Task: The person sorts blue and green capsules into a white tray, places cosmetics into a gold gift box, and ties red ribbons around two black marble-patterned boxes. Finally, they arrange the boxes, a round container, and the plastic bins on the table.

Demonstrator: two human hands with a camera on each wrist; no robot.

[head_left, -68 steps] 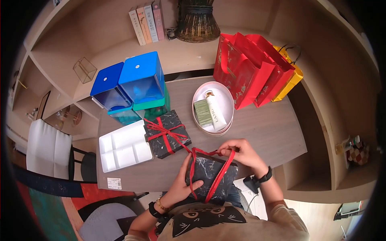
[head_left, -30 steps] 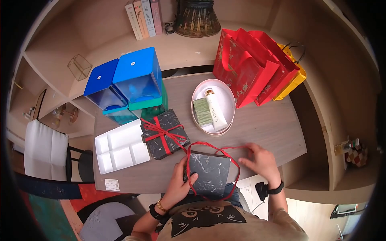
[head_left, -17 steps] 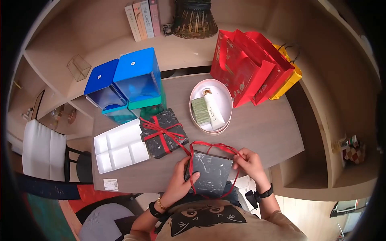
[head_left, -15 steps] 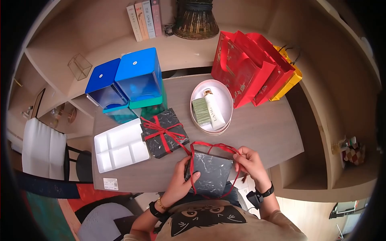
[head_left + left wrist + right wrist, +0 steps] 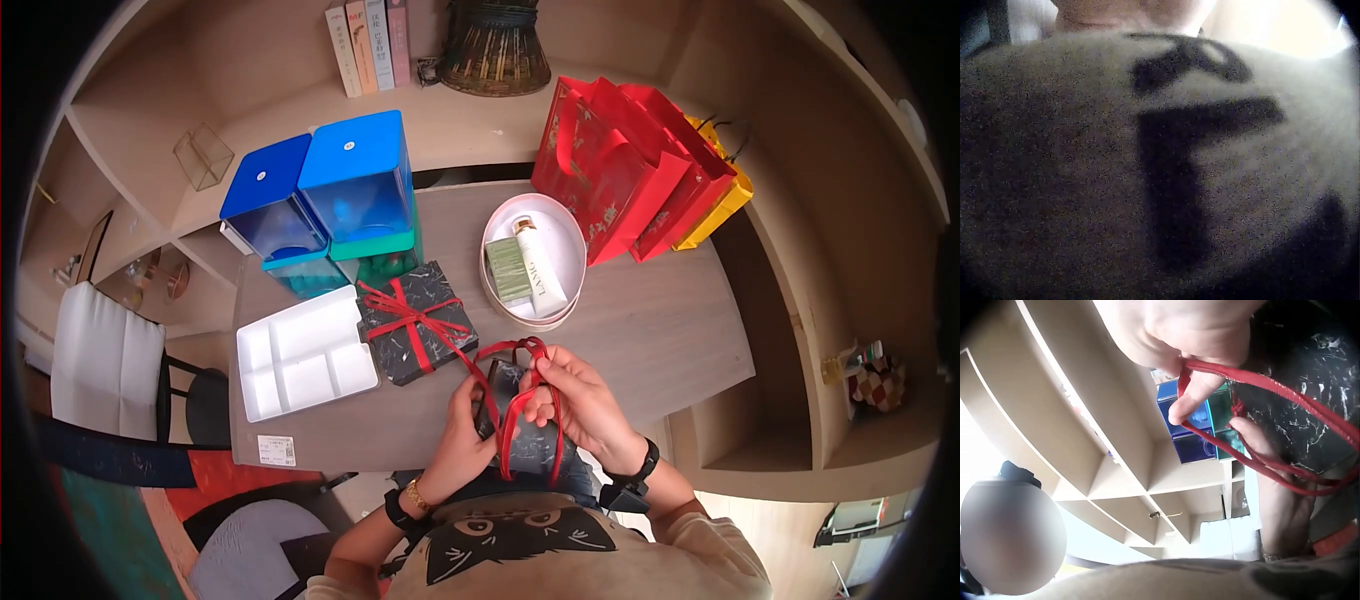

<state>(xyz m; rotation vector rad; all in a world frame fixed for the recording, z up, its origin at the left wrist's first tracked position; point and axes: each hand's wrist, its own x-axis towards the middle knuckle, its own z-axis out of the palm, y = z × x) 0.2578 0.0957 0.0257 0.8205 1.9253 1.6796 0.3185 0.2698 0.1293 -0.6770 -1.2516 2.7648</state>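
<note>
Inward from its earlier place, the right hand point(image 5: 588, 410) pinched red ribbon point(image 5: 507, 430), partly covering the marbled box point(image 5: 531, 450). Beyond lay a white tray point(image 5: 308, 350), bow-tied box point(image 5: 394, 353) and oval box point(image 5: 564, 246). Gripped by the left hand point(image 5: 463, 440) above the lap point(image 5: 577, 482), the marbled box looked black and white-veined.

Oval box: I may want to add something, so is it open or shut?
Open: the head view shows no lid on the oval box, and a white tube and green packet are visible inside.
</note>
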